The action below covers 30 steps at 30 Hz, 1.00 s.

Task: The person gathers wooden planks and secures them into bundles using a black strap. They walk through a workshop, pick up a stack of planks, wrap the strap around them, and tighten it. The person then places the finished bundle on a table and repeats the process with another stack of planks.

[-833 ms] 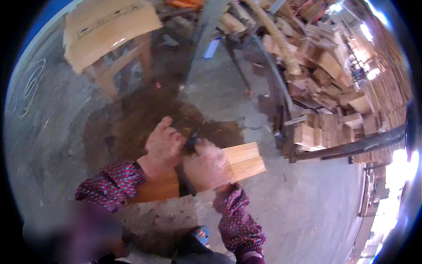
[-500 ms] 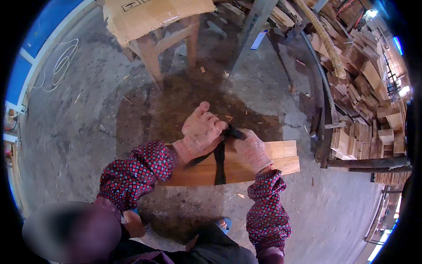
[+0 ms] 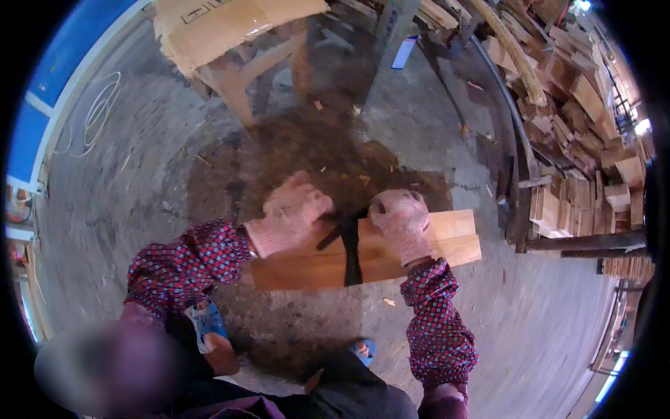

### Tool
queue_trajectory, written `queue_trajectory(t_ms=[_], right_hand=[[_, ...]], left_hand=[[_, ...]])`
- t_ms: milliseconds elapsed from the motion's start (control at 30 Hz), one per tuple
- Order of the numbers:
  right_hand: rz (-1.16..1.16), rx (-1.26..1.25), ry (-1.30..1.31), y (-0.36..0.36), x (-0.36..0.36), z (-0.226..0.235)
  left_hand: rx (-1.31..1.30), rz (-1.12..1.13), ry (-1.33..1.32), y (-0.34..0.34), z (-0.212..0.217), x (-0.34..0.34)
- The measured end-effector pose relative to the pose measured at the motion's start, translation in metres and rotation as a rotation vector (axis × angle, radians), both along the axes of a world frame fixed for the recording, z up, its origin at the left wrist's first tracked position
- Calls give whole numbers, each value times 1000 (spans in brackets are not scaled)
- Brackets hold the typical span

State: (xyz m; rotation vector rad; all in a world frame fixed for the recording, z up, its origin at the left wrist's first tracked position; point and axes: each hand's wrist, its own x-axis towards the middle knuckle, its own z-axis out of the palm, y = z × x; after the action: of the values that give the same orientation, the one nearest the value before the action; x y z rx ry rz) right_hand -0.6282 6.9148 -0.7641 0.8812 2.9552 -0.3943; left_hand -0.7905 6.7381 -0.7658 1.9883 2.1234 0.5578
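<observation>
A bundle of pale wooden boards (image 3: 447, 244) lies across the view in front of me, with a black cloth strap (image 3: 352, 255) running around its middle. The strap crosses or knots on top, and a short tail angles toward the left. My left hand (image 3: 296, 209), in a pale knit glove and slightly blurred, is curled closed on one end of the strap. On the other side of the crossing, my gloved right hand (image 3: 401, 215) is closed around the other end, above the boards. The fingertips of both hands are partly hidden.
A wooden stool (image 3: 241, 87) topped with cardboard (image 3: 237, 28) stands ahead at the left. Stacked wood offcuts (image 3: 576, 126) fill a metal-framed rack on the right. A pale cable coil (image 3: 103, 108) lies on the concrete floor. My blue sandals (image 3: 208, 320) are below the boards.
My hands have moved apart, left hand leftward and right hand rightward, drawing the strap ends outward. The strap's crossing now sits lower and tighter against the boards.
</observation>
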Motion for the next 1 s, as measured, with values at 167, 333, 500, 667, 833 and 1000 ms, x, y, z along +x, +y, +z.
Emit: queue_trajectory(t_ms=[167,333,500,667,833,1000], right_hand=[[-460,17,778,-42,81,20],[-1187,-570,1065,-130,161,-77],[-1326,-1439,1329,-143,79,-78],[-1371,-1345,1440,-145,73,-61],[-1208,-1512,1345,-108,47,-41],[-1065,-1572,1123,-111,12,-72]], left_hand=[[-7,2,-6,-29,55,21],[-198,-284,169,-23,28,77],[-255,-200,275,-3,18,47],[-383,-341,-103,48,5,-32],[-616,-322,-631,72,4,-83],[-761,-204,-978,80,-49,-108]])
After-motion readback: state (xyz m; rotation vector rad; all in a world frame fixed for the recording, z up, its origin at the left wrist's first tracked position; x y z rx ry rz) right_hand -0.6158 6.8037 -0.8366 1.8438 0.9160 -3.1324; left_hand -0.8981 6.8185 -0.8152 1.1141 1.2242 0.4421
